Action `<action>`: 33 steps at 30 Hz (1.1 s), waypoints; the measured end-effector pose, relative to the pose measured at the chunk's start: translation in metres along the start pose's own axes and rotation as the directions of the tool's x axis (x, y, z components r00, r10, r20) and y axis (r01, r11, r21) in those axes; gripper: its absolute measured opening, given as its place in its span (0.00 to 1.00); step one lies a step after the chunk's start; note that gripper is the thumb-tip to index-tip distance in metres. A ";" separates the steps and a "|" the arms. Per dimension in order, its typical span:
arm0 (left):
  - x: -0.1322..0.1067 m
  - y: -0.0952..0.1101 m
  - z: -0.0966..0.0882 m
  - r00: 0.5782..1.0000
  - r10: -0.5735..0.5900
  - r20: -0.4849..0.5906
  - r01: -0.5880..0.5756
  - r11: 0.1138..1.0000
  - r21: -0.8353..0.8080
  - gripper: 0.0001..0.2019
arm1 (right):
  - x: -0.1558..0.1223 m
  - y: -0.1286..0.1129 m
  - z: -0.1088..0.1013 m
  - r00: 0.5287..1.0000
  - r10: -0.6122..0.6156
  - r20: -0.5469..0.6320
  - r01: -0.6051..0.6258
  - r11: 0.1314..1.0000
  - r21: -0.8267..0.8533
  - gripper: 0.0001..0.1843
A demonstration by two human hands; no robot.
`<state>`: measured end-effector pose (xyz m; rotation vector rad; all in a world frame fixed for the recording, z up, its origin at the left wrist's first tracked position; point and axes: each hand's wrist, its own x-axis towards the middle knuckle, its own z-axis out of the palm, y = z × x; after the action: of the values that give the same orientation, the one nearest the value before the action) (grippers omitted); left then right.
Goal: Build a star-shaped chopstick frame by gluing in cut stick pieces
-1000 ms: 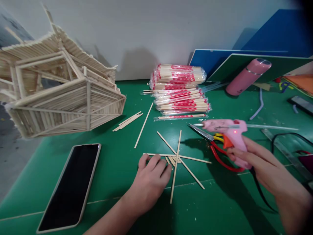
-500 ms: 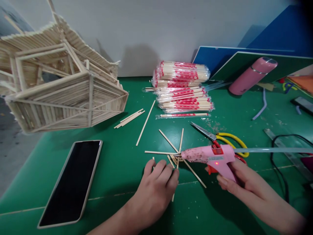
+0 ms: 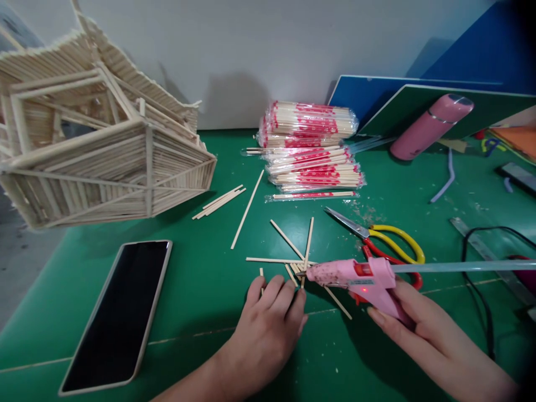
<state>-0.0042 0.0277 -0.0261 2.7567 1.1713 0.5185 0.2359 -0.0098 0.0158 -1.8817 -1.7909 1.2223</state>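
Observation:
My right hand (image 3: 422, 329) is wrapped round the handle of a pink hot glue gun (image 3: 352, 274), which has a red light lit and a long clear glue stick (image 3: 460, 266) in its back. Its metal nozzle sits over the middle of a star of wooden sticks (image 3: 288, 240) lying on the green table. Just below that centre, my left hand (image 3: 270, 329) is closed, with curled fingers on the near sticks. One stick end (image 3: 262, 272) shows by its fingertips; the fingers hide the rest.
Red-and-yellow-handled scissors (image 3: 377, 237) lie behind the glue gun. Wrapped chopstick bundles (image 3: 314, 151) stand at the back, near a pink bottle (image 3: 433, 127). A stick-built model (image 3: 113, 162) and a phone (image 3: 117, 318) are on the left. A black cable (image 3: 477, 285) runs at right.
The glue gun has moved slightly down and left, its nozzle shifting a little below the crossing of the sticks. My left hand stays nearly in place. The view has shifted slightly.

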 end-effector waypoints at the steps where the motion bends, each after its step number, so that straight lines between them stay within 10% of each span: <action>1: 0.000 0.000 0.000 1.000 0.000 0.002 0.000 1.000 -0.005 0.11 | -0.001 0.000 0.000 1.000 0.001 0.001 -0.001 1.000 -0.024 0.21; 33: 0.003 -0.001 -0.006 0.997 -0.048 0.056 0.053 0.994 -0.094 0.13 | 0.005 -0.020 -0.001 0.969 -0.247 -0.024 0.223 0.907 -0.358 0.21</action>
<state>-0.0052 0.0307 -0.0196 2.6369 1.1693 0.4792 0.2217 -0.0005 0.0283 -1.7806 -2.2404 0.7818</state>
